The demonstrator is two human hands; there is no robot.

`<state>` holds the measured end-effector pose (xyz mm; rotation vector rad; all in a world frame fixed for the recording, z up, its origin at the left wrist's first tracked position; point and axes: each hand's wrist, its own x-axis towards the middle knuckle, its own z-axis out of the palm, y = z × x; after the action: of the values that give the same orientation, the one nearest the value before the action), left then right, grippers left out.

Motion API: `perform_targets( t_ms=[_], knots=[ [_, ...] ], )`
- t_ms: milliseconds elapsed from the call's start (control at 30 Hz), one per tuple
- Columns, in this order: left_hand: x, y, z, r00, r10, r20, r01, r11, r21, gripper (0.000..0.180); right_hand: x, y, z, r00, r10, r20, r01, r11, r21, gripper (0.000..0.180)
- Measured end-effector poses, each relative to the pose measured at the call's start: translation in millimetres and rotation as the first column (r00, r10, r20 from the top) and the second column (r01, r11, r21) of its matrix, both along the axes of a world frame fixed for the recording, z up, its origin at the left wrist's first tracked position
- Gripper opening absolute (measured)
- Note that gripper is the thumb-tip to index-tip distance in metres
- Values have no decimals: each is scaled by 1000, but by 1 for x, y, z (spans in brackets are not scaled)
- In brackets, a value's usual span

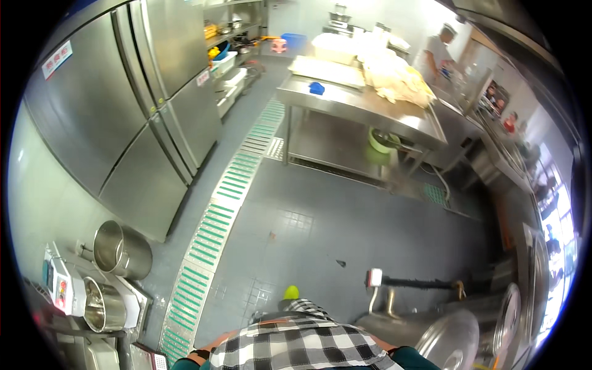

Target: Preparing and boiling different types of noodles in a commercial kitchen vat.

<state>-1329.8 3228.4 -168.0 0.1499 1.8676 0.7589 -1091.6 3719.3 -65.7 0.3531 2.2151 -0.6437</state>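
A black-and-white checkered apron point(302, 345) covers my front at the lower edge. Parts of my bare forearms show on both sides of it, with teal sleeves behind them and a dark band at the left wrist. Both of my hands are hidden by the checkered cloth, so what they hold, if anything, does not show. Below me the tip of a yellow-green shoe point(291, 292) rests on the grey floor point(277, 228). Closest to my right arm is a large metal pot with a round lid point(453, 342).
A steel worktable point(345, 97) ahead carries pale cloth point(398, 74), a tray and a blue item point(317, 88). Steel refrigerators point(92, 105) line the left, near metal pots point(123, 250) and a scale point(65, 287). A grated drain point(213, 228) crosses the floor. Another person point(431, 55) stands far right.
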Motion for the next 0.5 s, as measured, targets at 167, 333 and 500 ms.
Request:
perform_targets(
  t_ms=[167, 333, 500],
  knots=[
    [-80, 18, -27, 972, 142, -185, -86, 956, 282, 41, -184, 72, -50, 996, -58, -67, 59, 998, 6, 31],
    [-154, 61, 136, 540, 830, 139, -842, 535, 77, 37, -366, 91, -69, 919, -263, -294, 228, 962, -149, 35],
    [-171, 5, 48, 628, 775, 70, -754, 628, -191, 29, -529, 42, 4, 893, -278, -354, 119, 904, -410, 38]
  ],
)
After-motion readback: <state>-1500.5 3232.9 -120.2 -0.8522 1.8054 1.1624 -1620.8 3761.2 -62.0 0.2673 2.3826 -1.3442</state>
